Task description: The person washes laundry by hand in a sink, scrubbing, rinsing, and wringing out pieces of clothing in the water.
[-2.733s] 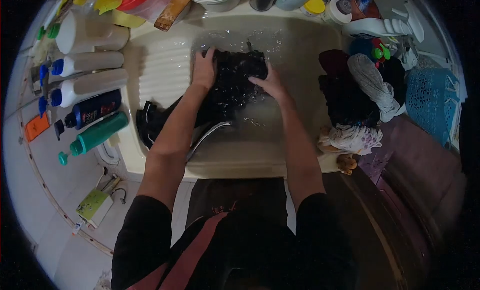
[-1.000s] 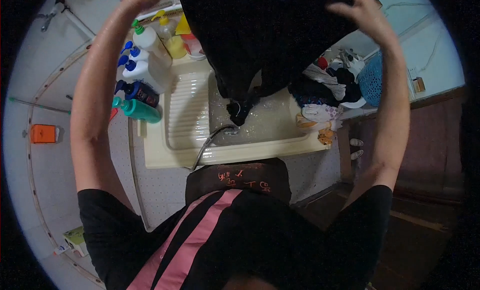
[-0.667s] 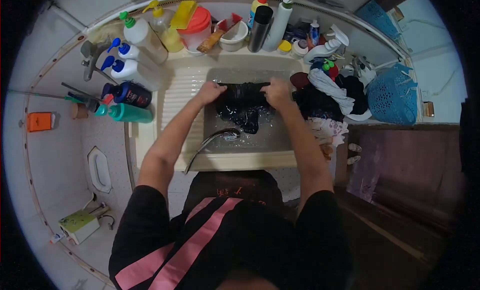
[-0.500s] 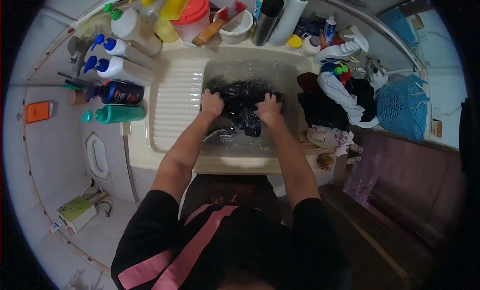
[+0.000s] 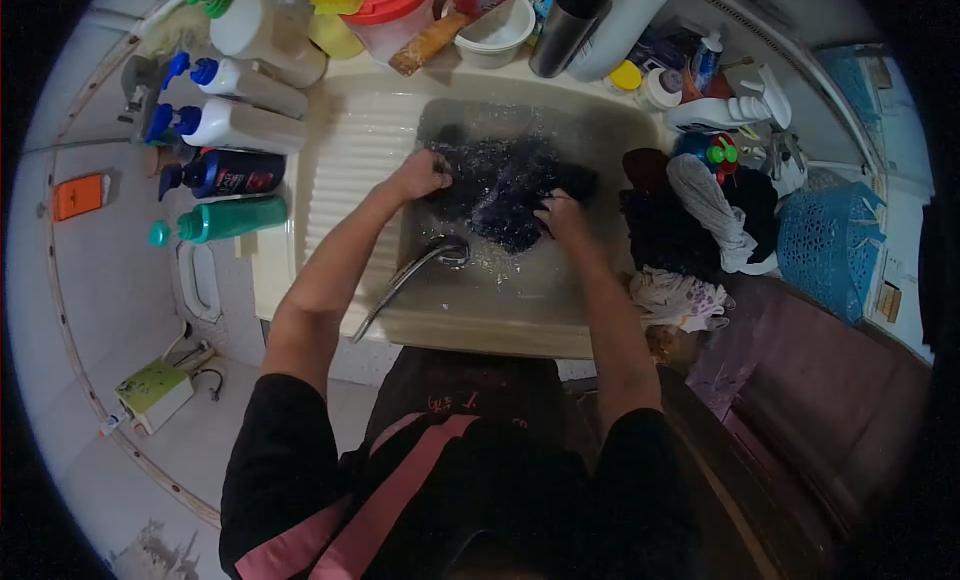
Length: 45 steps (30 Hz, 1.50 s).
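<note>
A dark garment lies wet and bunched up in the water of the laundry sink. My left hand grips its left edge with curled fingers. On the right side of the cloth, my right hand is closed with the fingers bent into the fabric. The garment's exact kind cannot be made out. A shower head on a metal hose rests in the water just below my left hand, touching neither hand.
The ribbed washboard forms the sink's left side, with several pump bottles beyond it. Tubs and bottles line the back ledge. At the right, a pile of dark clothes lies beside a blue basket.
Both hands have spread a little apart, the left rising toward the upper left and the right shifting right. The garment has shifted and the water is splashing. The shower head now shows clearly.
</note>
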Each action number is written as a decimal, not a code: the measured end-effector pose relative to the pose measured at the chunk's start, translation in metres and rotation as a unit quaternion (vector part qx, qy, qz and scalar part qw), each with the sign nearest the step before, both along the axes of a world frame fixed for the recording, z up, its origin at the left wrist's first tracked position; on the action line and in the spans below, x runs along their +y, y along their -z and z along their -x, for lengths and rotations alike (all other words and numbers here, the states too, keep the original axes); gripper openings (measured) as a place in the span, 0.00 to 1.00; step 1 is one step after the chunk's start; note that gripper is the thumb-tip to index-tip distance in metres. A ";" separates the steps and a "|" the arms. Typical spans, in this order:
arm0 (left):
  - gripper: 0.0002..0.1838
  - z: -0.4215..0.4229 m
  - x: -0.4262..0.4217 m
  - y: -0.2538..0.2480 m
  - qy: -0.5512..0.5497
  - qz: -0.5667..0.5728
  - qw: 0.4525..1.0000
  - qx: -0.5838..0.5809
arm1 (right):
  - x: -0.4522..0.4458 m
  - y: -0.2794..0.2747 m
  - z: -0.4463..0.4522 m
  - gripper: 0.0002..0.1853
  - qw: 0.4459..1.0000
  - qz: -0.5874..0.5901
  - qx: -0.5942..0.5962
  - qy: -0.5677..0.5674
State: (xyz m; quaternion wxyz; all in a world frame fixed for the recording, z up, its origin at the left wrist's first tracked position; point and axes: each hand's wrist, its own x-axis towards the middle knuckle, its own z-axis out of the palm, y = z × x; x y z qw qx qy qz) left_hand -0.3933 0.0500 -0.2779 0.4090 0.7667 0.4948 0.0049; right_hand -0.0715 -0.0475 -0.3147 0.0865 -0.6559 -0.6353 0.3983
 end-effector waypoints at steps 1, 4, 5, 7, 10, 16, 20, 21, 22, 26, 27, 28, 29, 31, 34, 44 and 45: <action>0.11 0.008 0.006 -0.019 -0.038 0.097 0.990 -0.089 | 0.009 -0.040 -0.001 0.22 0.999 0.001 -0.015 -0.039; 0.16 0.014 0.010 -0.095 -0.090 0.217 0.932 -0.276 | 0.028 -0.136 -0.012 0.22 0.998 -0.017 -0.017 -0.054; 0.17 0.015 0.007 -0.124 -0.142 0.206 0.925 -0.284 | 0.032 -0.163 -0.013 0.21 0.999 -0.029 0.002 -0.031; 0.20 0.024 0.003 -0.163 -0.169 0.183 0.923 -0.295 | 0.037 -0.228 -0.006 0.19 0.998 -0.036 0.036 0.021; 0.18 0.039 0.006 -0.165 -0.145 0.297 0.904 -0.271 | 0.035 -0.230 -0.005 0.17 0.986 -0.023 0.123 0.112; 0.22 -0.064 -0.106 -0.154 -0.211 0.203 0.863 -0.412 | -0.011 -0.160 0.060 0.34 0.784 0.222 0.456 0.357; 0.31 -0.085 -0.172 -0.103 -0.022 0.061 0.988 -0.142 | -0.056 -0.102 0.079 0.39 0.861 0.169 0.286 0.386; 0.32 -0.080 -0.177 -0.083 0.015 0.065 0.985 -0.157 | -0.068 -0.112 0.080 0.35 0.877 0.121 0.250 0.393; 0.31 -0.071 -0.179 -0.102 -0.011 0.067 0.990 -0.120 | -0.066 -0.092 0.070 0.35 0.881 0.117 0.246 0.386; 0.26 -0.021 -0.155 -0.118 -0.102 0.108 0.966 -0.212 | -0.044 -0.097 0.034 0.27 0.964 -0.069 0.117 0.230; 0.26 -0.011 -0.147 -0.124 -0.149 0.142 0.958 -0.201 | -0.035 -0.159 0.042 0.25 0.977 -0.100 0.040 0.182; 0.24 -0.004 -0.138 -0.103 -0.156 0.121 0.947 -0.253 | -0.026 -0.220 0.050 0.24 0.982 -0.129 -0.038 0.133; 0.25 0.001 -0.132 -0.106 -0.173 0.080 0.946 -0.264 | -0.015 -0.256 0.046 0.20 0.970 -0.223 -0.067 0.074; 0.37 0.010 -0.127 -0.163 -0.179 0.081 0.944 -0.263 | 0.000 -0.339 0.044 0.18 0.974 -0.172 0.081 0.119; 0.57 -0.005 -0.118 -0.171 -0.148 -0.058 0.910 -0.382 | -0.009 -0.493 0.073 0.15 0.955 -0.160 0.171 0.180; 0.78 -0.083 -0.113 -0.220 -0.168 -0.190 0.952 -0.170 | -0.040 -0.713 0.012 0.20 0.906 -0.382 0.152 0.100; 0.77 -0.087 -0.110 -0.216 -0.202 -0.219 0.936 -0.188 | -0.049 -0.719 0.000 0.20 0.898 -0.403 0.140 0.110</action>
